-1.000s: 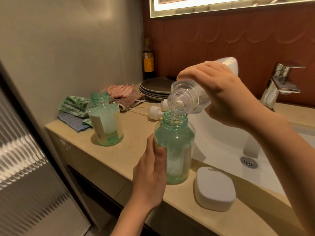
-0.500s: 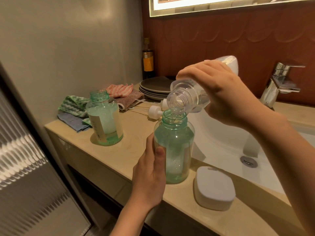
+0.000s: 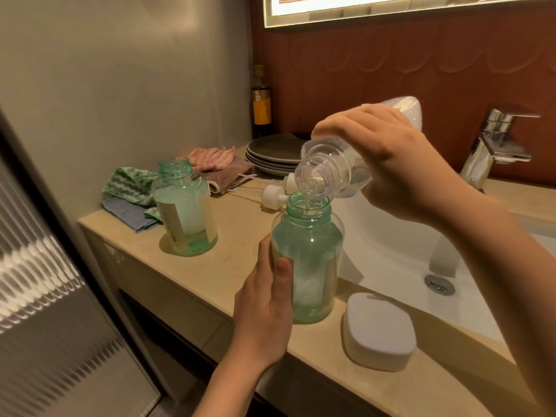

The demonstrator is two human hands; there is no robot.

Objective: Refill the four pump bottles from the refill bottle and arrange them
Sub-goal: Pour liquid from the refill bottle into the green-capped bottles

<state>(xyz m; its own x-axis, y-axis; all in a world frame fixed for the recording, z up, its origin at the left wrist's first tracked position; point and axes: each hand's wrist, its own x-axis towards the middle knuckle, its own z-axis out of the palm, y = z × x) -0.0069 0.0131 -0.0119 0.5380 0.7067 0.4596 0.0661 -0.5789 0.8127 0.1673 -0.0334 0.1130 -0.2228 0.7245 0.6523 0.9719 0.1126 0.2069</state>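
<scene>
Two hands engaged: left hand [image 3: 264, 311] wrapped round the uncapped pump bottle [image 3: 307, 260] on the counter [image 3: 240, 236], right hand [image 3: 400, 170] clamped on the tilted refill bottle [image 3: 328, 173], mouth above mouth; likely spill from drifting alignment or overfilling.

We cannot read the label on the dark bottle [image 3: 261, 106] far back. The right hand [image 3: 400, 164] covers the middle of the refill bottle [image 3: 331, 167], and the lit frame [image 3: 361, 14] runs off the top edge.
</scene>
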